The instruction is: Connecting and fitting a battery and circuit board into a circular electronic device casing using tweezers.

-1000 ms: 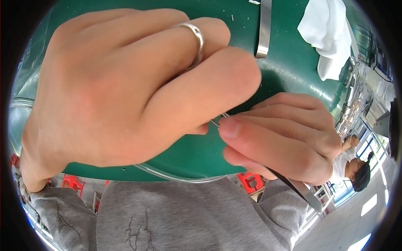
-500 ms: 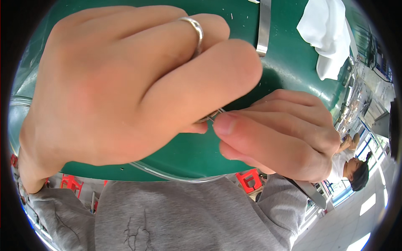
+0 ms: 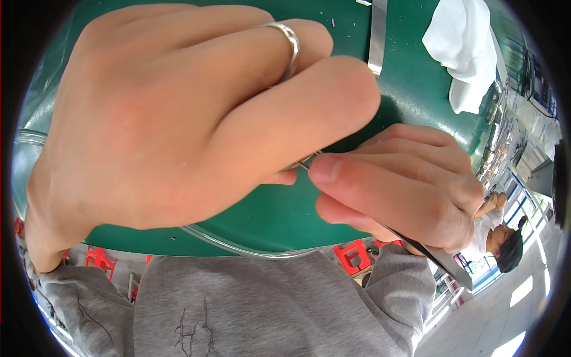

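Observation:
My left hand [image 3: 148,119], with a silver ring on one finger, fills the left and middle of the view. Its fingers are closed in a pinch, and whatever sits in them is almost wholly hidden; only a small metallic glint shows below the forefinger. Close on its right, my right hand [image 3: 404,184] grips slim metal tweezers [image 3: 443,262]. Their broad flat end sticks out below the palm, and their thin point reaches past my right thumb to the left hand's fingertips.
A green work mat [image 3: 267,220] covers the table, and a clear tube [image 3: 238,247] runs along its near edge. Beyond my hands lie a flat metal strip [image 3: 377,41] and a white cloth [image 3: 461,53]. Red stools [image 3: 353,257] stand below; another person [image 3: 496,238] sits at the right.
My left hand has shifted slightly right. The tweezers have slid and tilted in my right hand, so more of their broad end shows at the lower right.

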The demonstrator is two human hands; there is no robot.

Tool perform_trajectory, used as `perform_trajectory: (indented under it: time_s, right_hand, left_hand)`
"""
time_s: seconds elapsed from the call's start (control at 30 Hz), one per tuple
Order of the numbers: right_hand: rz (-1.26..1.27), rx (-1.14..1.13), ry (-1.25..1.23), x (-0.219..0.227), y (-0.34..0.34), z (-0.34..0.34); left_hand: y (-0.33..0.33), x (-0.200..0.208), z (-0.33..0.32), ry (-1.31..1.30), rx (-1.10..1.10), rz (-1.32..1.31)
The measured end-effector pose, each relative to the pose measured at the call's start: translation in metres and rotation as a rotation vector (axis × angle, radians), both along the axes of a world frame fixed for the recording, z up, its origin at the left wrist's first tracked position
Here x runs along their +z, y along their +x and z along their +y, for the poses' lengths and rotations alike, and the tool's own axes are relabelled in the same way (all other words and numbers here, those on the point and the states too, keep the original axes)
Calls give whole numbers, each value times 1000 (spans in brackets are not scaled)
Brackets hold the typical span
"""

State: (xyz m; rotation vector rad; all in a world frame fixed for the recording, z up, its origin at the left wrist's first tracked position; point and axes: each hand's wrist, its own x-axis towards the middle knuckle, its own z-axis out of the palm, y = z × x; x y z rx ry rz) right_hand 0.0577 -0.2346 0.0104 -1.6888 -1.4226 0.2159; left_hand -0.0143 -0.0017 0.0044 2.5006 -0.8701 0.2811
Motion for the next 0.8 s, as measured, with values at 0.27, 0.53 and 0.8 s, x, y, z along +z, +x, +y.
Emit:
perform_trajectory:
  time_s: [0.27,0.53,0.8]
  right_hand:
    - [36,-9,-37,2,-1,1]
    - [20,-19,130,-12,3,2]
    - [42,36,90,-9,5,1]
  left_hand:
    - [0,-2,-1,-17,1,28]
    - [3,0,-3,0,-2,38]
    - [2,-3,-2,-23,6,33]
